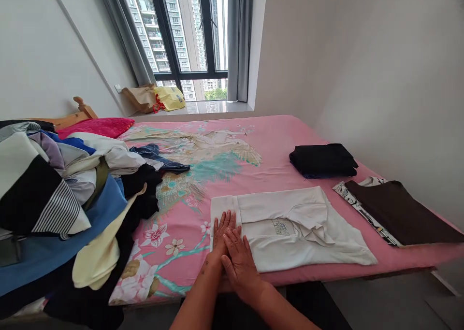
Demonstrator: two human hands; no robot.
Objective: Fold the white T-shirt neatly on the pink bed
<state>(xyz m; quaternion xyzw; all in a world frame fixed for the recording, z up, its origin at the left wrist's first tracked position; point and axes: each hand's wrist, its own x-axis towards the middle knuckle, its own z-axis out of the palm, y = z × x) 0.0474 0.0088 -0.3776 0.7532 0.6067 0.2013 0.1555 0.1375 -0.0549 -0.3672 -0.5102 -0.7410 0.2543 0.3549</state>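
A white T-shirt (pixel 268 248) lies partly folded near the bed's front edge, its far side turned inward and small print showing near the collar. My left hand (pixel 222 231) rests flat on the shirt's left end, fingers stretched out. Beside it and partly over it, my right hand (pixel 239 260) also lies on the cloth with its fingers extended. Neither hand grips anything. The shirt's right end spreads out in a wide, unfolded shape.
A pink flowered bedsheet (pixel 275 161) covers the bed. Heaped clothes (pixel 105 190) fill the left side. On the right are a folded black stack (pixel 322 161) and a brown garment (pixel 406 214) over a patterned one. Bags (pixel 168 98) stand on the windowsill.
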